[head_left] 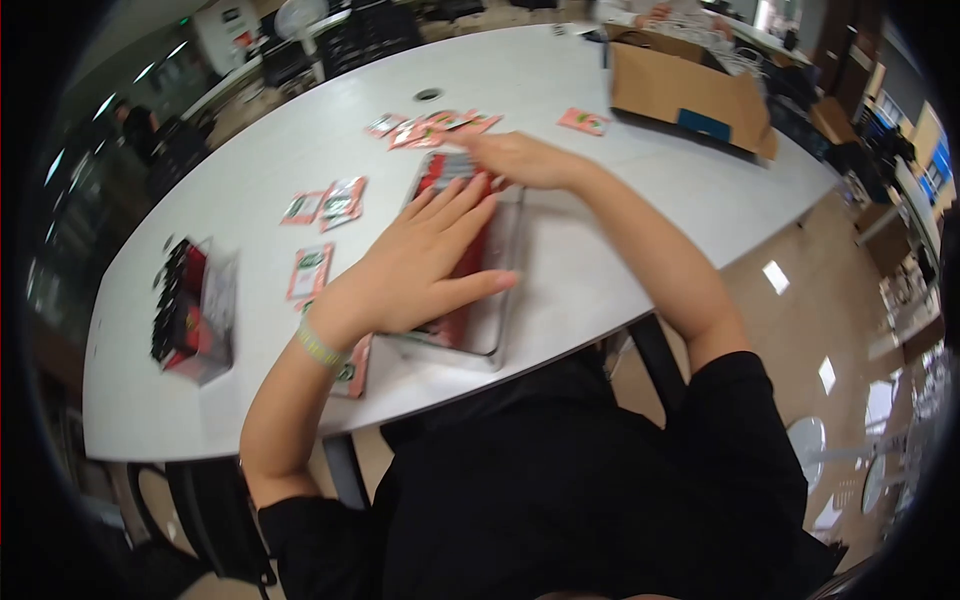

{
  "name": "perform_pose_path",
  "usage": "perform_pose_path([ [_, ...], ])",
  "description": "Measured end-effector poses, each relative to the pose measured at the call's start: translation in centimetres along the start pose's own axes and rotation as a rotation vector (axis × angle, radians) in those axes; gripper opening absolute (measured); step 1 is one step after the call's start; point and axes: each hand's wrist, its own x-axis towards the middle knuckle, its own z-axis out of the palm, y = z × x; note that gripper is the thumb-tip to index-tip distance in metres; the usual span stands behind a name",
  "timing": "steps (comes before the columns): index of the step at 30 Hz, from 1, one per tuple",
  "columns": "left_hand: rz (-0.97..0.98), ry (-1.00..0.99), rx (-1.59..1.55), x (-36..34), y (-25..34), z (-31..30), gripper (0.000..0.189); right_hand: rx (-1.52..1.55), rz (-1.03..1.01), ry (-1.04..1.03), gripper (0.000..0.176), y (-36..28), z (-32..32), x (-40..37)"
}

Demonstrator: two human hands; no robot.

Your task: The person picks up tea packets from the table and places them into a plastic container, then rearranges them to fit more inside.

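Observation:
A clear plastic box (492,345) with a row of red packets (468,318) in it lies on the table in front of me. My left hand (415,265) rests flat on the packets, fingers spread and thumb pointing right; it hides much of the row. At the box's far end is my right hand (520,158), its fingers stretched to the left and slightly blurred, nothing visible in them. Just beyond those fingers lies a loose pile of pink sachets (420,130). More pink sachets (342,200) are left of the box, some partly under my left forearm.
On the left of the white table (600,225) stands another clear box (205,345) of red and black packets. A single sachet (583,121) lies near an open cardboard box (690,95) at the back right. Another person's hands (655,14) show beyond it.

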Motion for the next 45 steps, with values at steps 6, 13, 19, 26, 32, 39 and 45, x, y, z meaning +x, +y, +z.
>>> perform_pose_path([
  [6, -0.004, -0.04, -0.074, -0.1, 0.0, -0.3, 0.077, 0.117, 0.079, 0.065, 0.074, 0.5, -0.8, 0.6],
  [13, 0.033, -0.065, -0.172, 0.0, -0.3, -1.0, 0.064, 0.133, 0.034, 0.005, 0.053, 0.5, -1.4, 0.0],
  [19, 0.001, 0.234, -0.42, 0.0, 1.2, -2.2, 0.057, -0.209, -0.084, 0.032, 0.044, -0.3, -1.5, 0.2],
  [26, 0.356, 0.863, -0.148, -2.3, 8.4, -10.5, 0.075, -0.275, -0.077, 0.037, 0.051, -0.3, -0.4, 0.0],
  [32, 0.441, 0.802, -0.148, -2.3, 8.3, -10.5, 0.079, -0.219, 0.136, 0.006, 0.05, 0.2, -0.2, 0.7],
  [39, 0.493, 0.945, -0.171, -1.6, 5.4, -12.7, 0.085, -0.169, 0.075, 0.02, 0.04, -0.9, -0.3, -0.4],
  [45, 0.546, 1.023, -0.225, -1.7, 5.0, -13.7, 0.089, -0.174, 0.036, 0.003, 0.043, -0.3, -0.3, -0.3],
])
